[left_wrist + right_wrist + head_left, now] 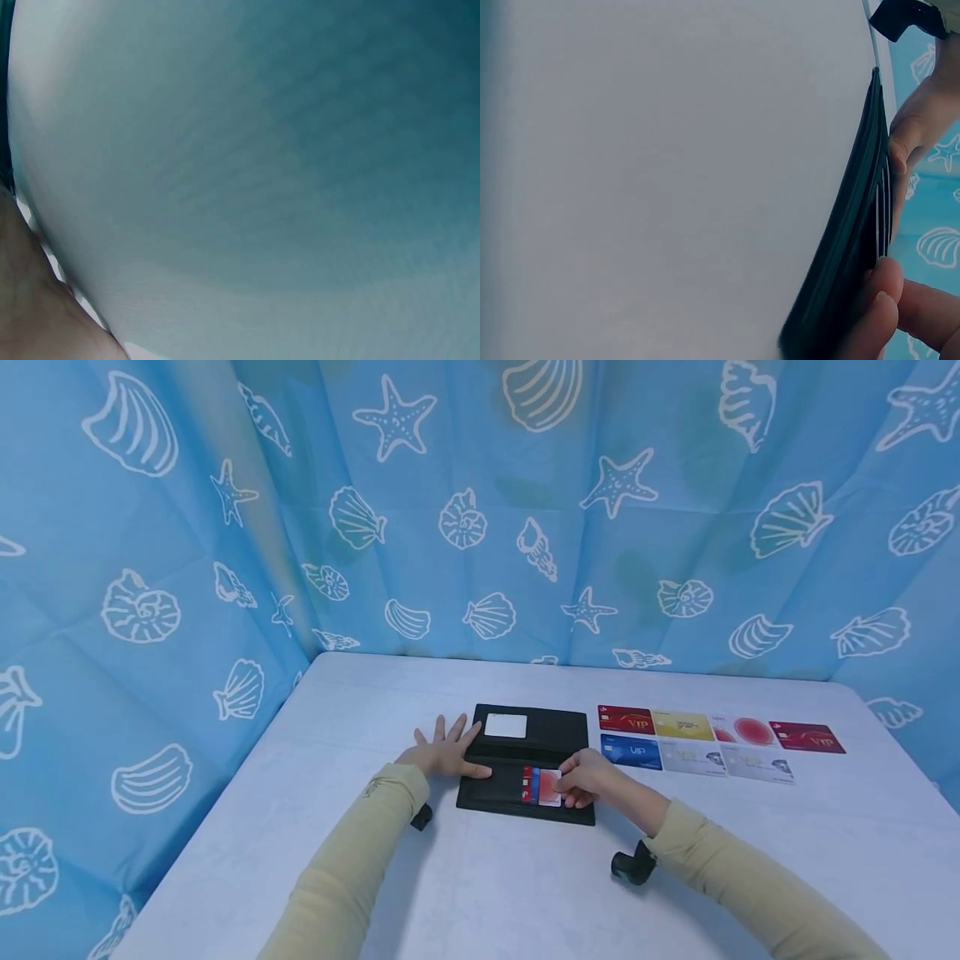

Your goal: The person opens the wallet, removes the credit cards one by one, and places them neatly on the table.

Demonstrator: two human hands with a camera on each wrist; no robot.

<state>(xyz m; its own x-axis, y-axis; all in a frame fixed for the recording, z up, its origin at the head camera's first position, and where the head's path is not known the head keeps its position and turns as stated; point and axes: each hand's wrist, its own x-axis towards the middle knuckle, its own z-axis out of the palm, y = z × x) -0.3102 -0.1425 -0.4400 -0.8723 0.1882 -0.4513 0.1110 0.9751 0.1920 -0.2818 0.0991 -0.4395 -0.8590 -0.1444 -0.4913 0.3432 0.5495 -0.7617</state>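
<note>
A black wallet (pixel 497 792) lies unfolded on the table. My left hand (pixel 444 754) is spread at its left side, with the thumb resting on the lower panel. With thumb and fingers, my right hand (pixel 588 777) pinches the right edge of a white card with a red circle (pixel 549 787), partly in the lower panel's slots. Red and blue card edges (pixel 530 783) show beside it. A white rectangle (pixel 506 725) sits on the upper panel. The right wrist view shows the wallet (pixel 840 240) edge-on with fingertips (pixel 885 281) against it; the left wrist view shows mostly blurred tabletop.
Right of the wallet, several cards lie in two rows, among them a red VIP card (pixel 626 719), a yellow card (pixel 682 725), a blue VIP card (pixel 631 752) and a silver card (pixel 692 757). The white table (pixel 525 893) backs onto a blue shell-print curtain (pixel 420 552).
</note>
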